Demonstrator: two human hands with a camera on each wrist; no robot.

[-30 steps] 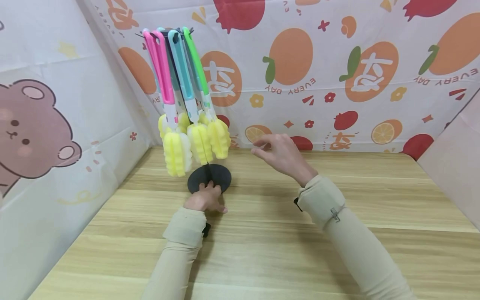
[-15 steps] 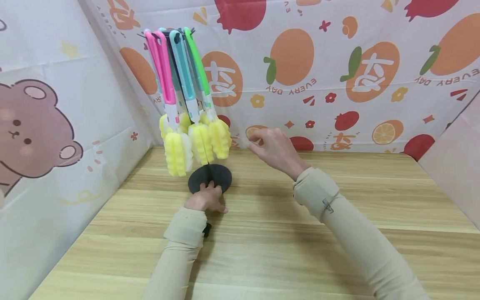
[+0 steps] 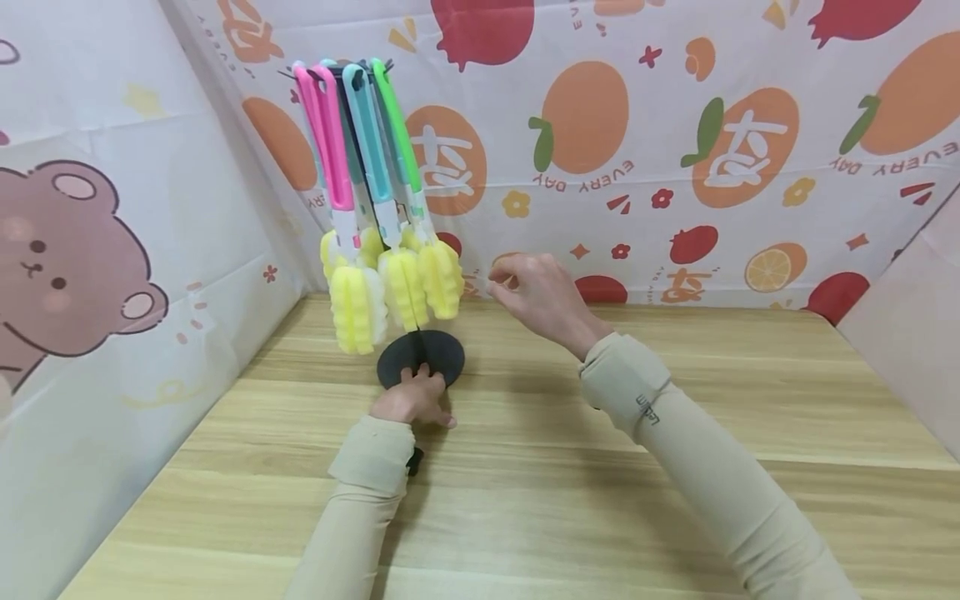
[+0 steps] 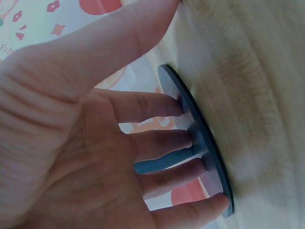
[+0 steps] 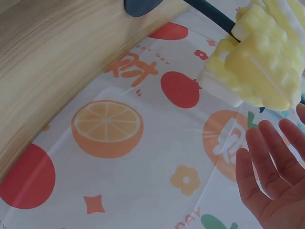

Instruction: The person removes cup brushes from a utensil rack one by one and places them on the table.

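Fingers (image 4: 157, 107) of left hand (image 3: 408, 398) press stand base (image 3: 438, 350).

Left hand (image 3: 411, 398) pressed flat; right hand (image 3: 534, 292) raised, fingers relaxed.

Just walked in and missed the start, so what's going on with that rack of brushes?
A person is working at a small black stand on a wooden table. Sponge brushes with pink, blue and green handles hang from its top. The left hand presses straight fingers down on the stand's round base. The right hand is in the air beside the yellow sponge heads, fingers relaxed, holding nothing and not touching them.
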